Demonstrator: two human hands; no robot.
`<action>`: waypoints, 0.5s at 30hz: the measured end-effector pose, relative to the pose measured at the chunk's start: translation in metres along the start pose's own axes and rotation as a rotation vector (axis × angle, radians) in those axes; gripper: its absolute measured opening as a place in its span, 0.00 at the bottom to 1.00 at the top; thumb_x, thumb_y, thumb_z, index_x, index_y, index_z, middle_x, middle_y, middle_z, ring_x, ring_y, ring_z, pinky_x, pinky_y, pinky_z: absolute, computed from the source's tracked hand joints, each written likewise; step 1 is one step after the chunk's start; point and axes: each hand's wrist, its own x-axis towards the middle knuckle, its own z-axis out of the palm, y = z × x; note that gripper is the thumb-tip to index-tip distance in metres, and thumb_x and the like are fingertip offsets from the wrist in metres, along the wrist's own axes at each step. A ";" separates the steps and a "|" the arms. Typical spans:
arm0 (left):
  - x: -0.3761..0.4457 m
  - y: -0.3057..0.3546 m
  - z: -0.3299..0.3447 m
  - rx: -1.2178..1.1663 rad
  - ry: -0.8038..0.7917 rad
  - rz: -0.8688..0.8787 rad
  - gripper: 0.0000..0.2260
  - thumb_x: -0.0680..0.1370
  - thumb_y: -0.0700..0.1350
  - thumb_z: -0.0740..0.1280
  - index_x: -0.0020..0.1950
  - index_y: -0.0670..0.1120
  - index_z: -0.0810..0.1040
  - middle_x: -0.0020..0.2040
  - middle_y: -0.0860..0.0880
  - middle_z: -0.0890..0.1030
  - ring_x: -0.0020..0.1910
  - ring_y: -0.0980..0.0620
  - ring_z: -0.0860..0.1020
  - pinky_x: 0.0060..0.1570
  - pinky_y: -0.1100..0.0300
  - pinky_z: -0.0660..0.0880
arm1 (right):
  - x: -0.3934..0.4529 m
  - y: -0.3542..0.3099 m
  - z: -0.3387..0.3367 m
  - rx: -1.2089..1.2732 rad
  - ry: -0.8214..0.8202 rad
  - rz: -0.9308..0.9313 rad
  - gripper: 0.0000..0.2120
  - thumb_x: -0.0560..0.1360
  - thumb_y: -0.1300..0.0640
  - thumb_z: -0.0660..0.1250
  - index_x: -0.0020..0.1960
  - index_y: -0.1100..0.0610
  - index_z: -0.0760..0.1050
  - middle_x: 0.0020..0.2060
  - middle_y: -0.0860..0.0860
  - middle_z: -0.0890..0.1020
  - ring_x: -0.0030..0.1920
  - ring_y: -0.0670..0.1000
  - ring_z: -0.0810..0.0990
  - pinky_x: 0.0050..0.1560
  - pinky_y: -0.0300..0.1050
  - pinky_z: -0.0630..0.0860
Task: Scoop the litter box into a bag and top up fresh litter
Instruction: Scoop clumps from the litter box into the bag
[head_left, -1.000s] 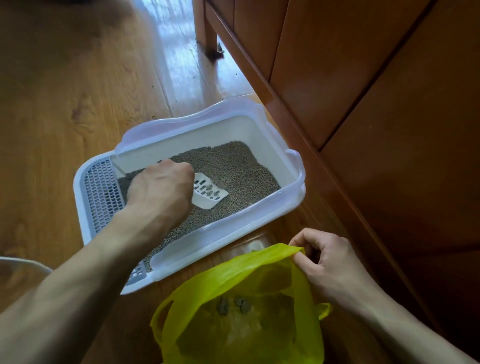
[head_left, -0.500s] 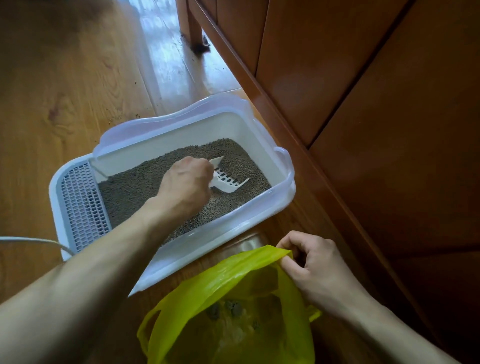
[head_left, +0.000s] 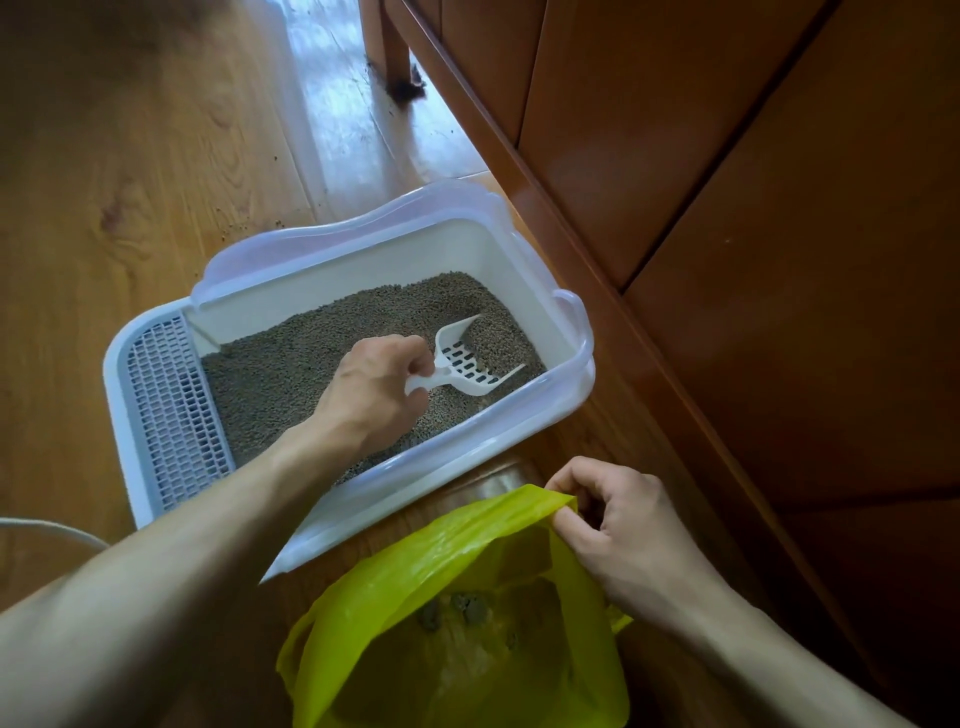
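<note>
Since the earlier frame the scoop (head_left: 464, 358), gripped by the left hand (head_left: 374, 387), moved toward the litter box's (head_left: 322, 236) right corner, so sifting continued, while right-hand fingers (head_left: 569, 512) pinched the yellow bag (head_left: 441, 551) open on the floor.

No readable text, label, brand, number or sign is being shown anywhere across the whole of the frame.

Wooden floor (head_left: 130, 171), wooden cabinet (head_left: 753, 208) – its leg (head_left: 392, 47), white cable (head_left: 47, 527) – far left
</note>
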 end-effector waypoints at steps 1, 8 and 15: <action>-0.002 0.001 0.000 -0.004 0.004 0.010 0.07 0.71 0.39 0.71 0.47 0.47 0.79 0.43 0.50 0.79 0.42 0.48 0.75 0.41 0.57 0.68 | 0.000 0.000 0.000 0.003 -0.005 0.001 0.06 0.73 0.59 0.69 0.38 0.51 0.79 0.29 0.56 0.77 0.24 0.44 0.69 0.26 0.42 0.67; -0.018 0.010 -0.019 -0.052 0.105 -0.011 0.08 0.71 0.39 0.72 0.49 0.48 0.81 0.43 0.52 0.79 0.42 0.49 0.76 0.41 0.58 0.69 | 0.001 -0.005 0.001 0.022 0.041 -0.031 0.06 0.73 0.59 0.69 0.40 0.50 0.79 0.30 0.54 0.77 0.26 0.45 0.71 0.28 0.41 0.69; -0.052 0.028 -0.046 -0.067 0.198 0.003 0.08 0.72 0.39 0.74 0.49 0.47 0.81 0.43 0.52 0.79 0.43 0.52 0.76 0.42 0.57 0.71 | 0.001 -0.012 0.001 0.104 0.136 -0.051 0.07 0.73 0.61 0.69 0.44 0.50 0.79 0.29 0.47 0.77 0.29 0.42 0.73 0.31 0.33 0.69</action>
